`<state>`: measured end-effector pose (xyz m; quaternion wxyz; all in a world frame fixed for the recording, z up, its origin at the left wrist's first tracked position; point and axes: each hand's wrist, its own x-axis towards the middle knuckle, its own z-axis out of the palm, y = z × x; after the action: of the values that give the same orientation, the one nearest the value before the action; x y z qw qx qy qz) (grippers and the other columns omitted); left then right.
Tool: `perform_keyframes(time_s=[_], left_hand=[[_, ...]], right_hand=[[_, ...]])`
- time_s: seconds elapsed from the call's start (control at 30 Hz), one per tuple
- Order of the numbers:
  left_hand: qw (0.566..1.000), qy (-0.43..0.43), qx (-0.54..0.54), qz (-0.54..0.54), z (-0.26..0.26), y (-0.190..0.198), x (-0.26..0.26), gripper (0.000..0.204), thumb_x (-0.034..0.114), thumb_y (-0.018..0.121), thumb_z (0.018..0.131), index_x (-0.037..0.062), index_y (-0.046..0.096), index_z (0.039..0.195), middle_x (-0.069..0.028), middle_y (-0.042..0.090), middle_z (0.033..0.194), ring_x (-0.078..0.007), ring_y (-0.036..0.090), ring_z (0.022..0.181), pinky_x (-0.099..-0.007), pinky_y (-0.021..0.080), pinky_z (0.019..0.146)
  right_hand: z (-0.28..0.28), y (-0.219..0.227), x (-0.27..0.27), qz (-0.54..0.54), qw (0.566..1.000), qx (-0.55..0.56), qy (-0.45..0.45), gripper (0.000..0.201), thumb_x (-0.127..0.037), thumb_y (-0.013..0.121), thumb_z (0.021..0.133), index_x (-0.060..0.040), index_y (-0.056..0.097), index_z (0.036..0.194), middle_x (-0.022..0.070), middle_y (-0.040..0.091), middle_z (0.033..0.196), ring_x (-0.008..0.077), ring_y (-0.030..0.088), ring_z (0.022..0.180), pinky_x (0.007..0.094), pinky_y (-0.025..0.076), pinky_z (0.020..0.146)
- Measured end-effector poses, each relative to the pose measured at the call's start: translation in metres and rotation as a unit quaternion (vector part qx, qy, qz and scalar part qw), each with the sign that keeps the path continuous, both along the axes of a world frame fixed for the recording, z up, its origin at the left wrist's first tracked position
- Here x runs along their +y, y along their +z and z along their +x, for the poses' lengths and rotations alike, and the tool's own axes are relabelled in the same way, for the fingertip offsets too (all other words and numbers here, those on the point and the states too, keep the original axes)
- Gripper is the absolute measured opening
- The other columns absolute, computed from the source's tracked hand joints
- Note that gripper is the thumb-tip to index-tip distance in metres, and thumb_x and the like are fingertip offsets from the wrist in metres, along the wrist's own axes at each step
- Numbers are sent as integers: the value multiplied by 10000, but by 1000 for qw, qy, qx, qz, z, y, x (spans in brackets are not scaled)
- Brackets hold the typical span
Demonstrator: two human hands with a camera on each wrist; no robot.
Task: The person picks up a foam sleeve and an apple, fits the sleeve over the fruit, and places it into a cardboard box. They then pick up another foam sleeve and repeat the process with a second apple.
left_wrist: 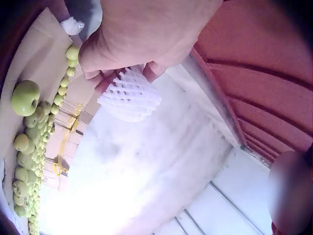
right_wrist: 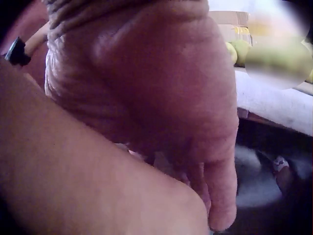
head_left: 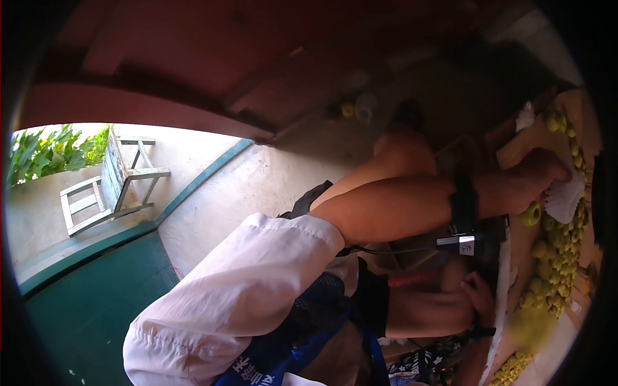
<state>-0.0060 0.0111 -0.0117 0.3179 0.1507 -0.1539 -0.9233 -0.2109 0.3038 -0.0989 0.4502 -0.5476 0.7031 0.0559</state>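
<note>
In the head view my left hand (head_left: 541,172) reaches across the cardboard (head_left: 515,154) at the right. Its fingers and thumb pinch a white foam fruit net (left_wrist: 131,95), seen close up in the left wrist view; whether a fruit is inside I cannot tell. A larger green apple-like fruit (left_wrist: 26,98) lies beside a long heap of smaller green fruit (head_left: 547,264). My right hand (head_left: 479,294) rests by the bare knee (head_left: 431,312). Seen from the right wrist, its fingers (right_wrist: 220,196) hang down loosely past the leg (right_wrist: 98,171).
Teal-edged walls and a pale floor (head_left: 219,186) lie left, with a worn wooden stool (head_left: 116,177). Dark red panels (head_left: 161,71) run along the head view's top. A cardboard box (left_wrist: 61,147) with yellow cord is behind the fruit; a white crumpled piece (left_wrist: 72,26) lies on the cardboard.
</note>
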Motion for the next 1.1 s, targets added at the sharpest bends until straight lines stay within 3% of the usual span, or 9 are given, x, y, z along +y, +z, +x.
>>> perform_keyframes(time_s=[0.27,0.63,0.7,0.77,0.83,0.87,0.93,1.0,1.1], left_hand=[[999,-40,-5,-8,-5,-7,19,367,58,667,825,24,624,1187,-100,666,1004,-261,662,1009,-417,533,814],[995,-39,-16,-95,-23,-24,33,351,44,634,833,42,636,1184,-105,673,991,-254,673,990,-404,548,808],[963,120,-23,-239,-33,-42,36,349,42,628,834,46,639,1183,-106,674,988,-253,675,986,-402,551,807],[856,319,-13,-406,-49,-61,34,348,39,622,835,49,641,1183,-107,675,986,-252,677,983,-399,553,805],[790,387,-5,-474,-46,-64,31,347,37,616,837,52,643,1182,-108,676,983,-250,680,979,-397,556,804],[834,310,-8,-456,-31,-50,27,325,55,613,858,41,642,1181,-117,682,1016,-253,679,992,-401,554,834],[921,156,19,-357,-6,-24,13,299,106,605,908,6,630,1188,-134,683,1104,-254,671,1038,-415,546,902],[986,20,142,-86,-3,-8,-1,329,171,593,964,-41,604,1215,-149,663,1215,-247,650,1111,-439,528,974],[985,68,147,-53,5,6,-9,316,167,584,972,-8,597,1234,-130,668,1190,-249,638,1121,-438,499,997]], right_hand=[[9,-3,-8,-2,996,75,39,243,-169,704,884,4,675,1053,175,696,996,313,687,946,372,520,858],[41,22,-34,125,987,-96,-33,398,-253,681,945,32,657,1222,158,723,1105,184,660,1061,347,490,961],[47,24,-39,123,988,-98,-3,418,-234,696,943,19,632,1269,160,686,1205,189,625,1137,351,476,992],[53,30,-35,71,994,-80,35,444,-214,709,942,7,602,1311,160,639,1300,191,583,1210,353,460,1025],[19,-3,-7,65,992,-104,24,358,-223,689,934,-16,657,1224,128,668,1210,243,557,1263,376,401,1097],[21,-4,-4,30,980,-193,-21,358,-238,706,921,-20,667,1202,147,664,1183,278,529,1313,384,402,1101],[14,-3,-3,45,986,-145,67,301,-262,681,945,-57,706,1164,137,668,1226,292,504,1338,393,378,1127],[8,-1,12,48,990,-109,73,287,-282,664,958,-80,723,1154,118,676,1235,297,499,1338,396,368,1137],[8,11,25,34,991,-114,61,291,-316,652,961,-113,737,1152,97,693,1208,309,510,1320,402,374,1131]])
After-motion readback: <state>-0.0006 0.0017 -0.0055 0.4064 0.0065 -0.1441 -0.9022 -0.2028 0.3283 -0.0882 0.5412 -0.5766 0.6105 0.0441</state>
